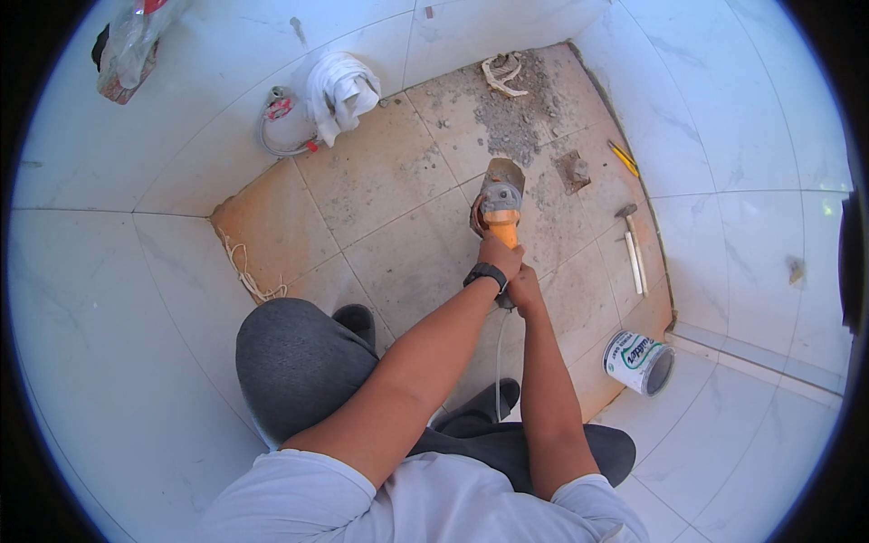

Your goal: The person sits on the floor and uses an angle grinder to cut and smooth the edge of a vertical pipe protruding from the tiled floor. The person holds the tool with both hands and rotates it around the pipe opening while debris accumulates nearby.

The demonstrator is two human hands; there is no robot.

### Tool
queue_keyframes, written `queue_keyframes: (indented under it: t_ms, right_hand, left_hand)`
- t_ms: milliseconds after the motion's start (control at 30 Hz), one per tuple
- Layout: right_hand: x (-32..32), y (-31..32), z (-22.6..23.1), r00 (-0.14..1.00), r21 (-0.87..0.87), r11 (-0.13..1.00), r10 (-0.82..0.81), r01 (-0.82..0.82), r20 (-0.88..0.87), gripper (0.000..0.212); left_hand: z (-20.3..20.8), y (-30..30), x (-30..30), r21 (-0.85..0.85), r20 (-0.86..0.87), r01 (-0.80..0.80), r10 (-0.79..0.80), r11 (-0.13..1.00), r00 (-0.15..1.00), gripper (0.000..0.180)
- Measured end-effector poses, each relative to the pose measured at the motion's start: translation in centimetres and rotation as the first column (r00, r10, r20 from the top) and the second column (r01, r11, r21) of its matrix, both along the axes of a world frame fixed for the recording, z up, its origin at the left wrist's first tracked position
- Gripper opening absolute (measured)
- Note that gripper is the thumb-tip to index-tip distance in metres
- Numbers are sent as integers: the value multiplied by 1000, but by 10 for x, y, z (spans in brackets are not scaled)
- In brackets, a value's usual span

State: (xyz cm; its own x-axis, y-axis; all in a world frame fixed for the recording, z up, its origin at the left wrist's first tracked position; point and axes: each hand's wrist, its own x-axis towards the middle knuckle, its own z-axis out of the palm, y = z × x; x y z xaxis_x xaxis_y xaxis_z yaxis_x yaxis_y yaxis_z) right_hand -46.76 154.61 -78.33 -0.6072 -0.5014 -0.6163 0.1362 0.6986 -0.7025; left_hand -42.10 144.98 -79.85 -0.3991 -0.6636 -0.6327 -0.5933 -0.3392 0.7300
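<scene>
An orange angle grinder [502, 232] with a grey metal head and a guard at its front is held low over the beige tiled floor [398, 244], a little right of centre. My left hand [501, 255], with a dark watch at its wrist, is closed round the front of the orange body. Close behind it, my right hand [524, 288] grips the rear of the same tool. A pale cord [500, 353] runs back from the grinder between my feet. Whether the disc touches the tile cannot be made out.
Grey rubble [516, 122] lies ahead, beside a broken square opening [572, 171]. Along the right wall are a yellow-handled tool [625, 159], a hammer [631, 220], a white strip [633, 262] and a paint bucket [625, 357]. White cloth [339, 90] and string [243, 262] are left.
</scene>
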Motion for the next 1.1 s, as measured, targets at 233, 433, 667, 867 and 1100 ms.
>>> queue_keyframes:
  t_ms: [233, 433, 667, 867, 1100]
  right_hand:
    - [2, -2, 9, 998, -6, 999, -42, 42, 37, 44]
    - [-3, 0, 9, 996, -12, 997, -71, 72, 57, 44]
    - [-3, 4, 8, 999, 27, 999, -31, 32, -28, 42]
    - [2, -1, 12, 999, 17, 1000, -6, 6, -41, 42]
    - [-1, 1, 6, 992, 62, 992, 117, -113, -54, 56]
  left_hand:
    - [6, 0, -2, -60, -39, 8, -10, 998, 999, 74]
    - [9, -3, -6, -49, -64, 33, -36, 998, 997, 74]
    - [7, 2, -4, -29, -60, 26, -27, 999, 998, 79]
    - [4, 1, 0, -33, -30, 21, -22, 999, 999, 79]
    - [2, 3, 1, -8, -44, -42, 41, 999, 998, 77]
